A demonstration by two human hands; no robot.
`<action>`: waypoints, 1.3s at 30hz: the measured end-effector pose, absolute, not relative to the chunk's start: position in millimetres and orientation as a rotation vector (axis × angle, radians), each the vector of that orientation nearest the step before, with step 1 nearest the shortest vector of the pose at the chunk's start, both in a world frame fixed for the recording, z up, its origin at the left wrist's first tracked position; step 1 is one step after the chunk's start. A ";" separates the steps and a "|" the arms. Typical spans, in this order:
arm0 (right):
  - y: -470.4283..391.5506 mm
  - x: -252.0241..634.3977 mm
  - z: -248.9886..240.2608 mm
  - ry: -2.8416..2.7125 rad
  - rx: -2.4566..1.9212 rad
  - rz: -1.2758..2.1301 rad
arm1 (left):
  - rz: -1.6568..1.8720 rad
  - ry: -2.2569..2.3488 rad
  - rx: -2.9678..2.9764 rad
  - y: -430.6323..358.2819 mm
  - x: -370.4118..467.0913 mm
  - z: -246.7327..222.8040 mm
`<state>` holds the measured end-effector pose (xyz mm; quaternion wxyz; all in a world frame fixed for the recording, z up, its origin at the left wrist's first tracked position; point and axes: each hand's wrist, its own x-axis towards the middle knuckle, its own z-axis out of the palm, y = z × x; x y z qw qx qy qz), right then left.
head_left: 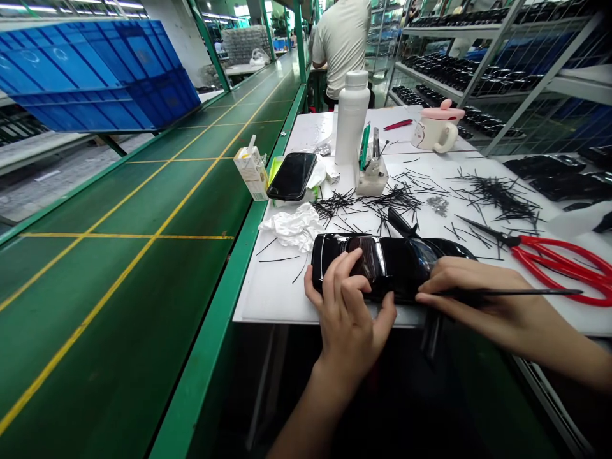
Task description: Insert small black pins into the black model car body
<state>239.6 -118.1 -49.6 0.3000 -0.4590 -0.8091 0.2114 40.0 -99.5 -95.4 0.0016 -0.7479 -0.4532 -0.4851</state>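
A glossy black model car body (401, 261) lies near the front edge of the white worktop. My left hand (351, 306) steadies it, fingers bent over the top and left end, thumb on the near side. Between the thumb and fingers of my right hand (471, 290) is a thin black stick-like tool (530, 292); its working tip is hidden at the car's right part. Behind the car stands an upright black piece (400, 222). Red-handled scissors (554, 255) rest to the right, blades pointing left.
Thin black strips (500, 194) are strewn behind the car. Farther back are a white bottle (352, 118), a tool holder (373, 178), a phone (292, 176), crumpled tissue (294, 226) and a lidded mug (436, 129). A green conveyor (143, 268) runs along the left. Another person (342, 51) sits ahead.
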 end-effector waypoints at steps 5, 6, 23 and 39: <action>-118.0 237.8 -50.7 -2.131 -1.222 0.571 | -1.530 -1.424 -2.349 -99.4 40.2 -96.0; -117.9 237.5 -50.8 -2.124 -1.227 0.576 | -1.528 -1.425 -2.352 -99.4 40.1 -96.1; -112.9 232.5 -43.8 -2.216 -1.263 0.508 | -1.549 -1.436 -2.389 -100.2 38.3 -93.7; -113.5 232.5 -47.5 -2.134 -1.245 0.573 | -1.549 -1.429 -2.398 -99.5 38.0 -93.7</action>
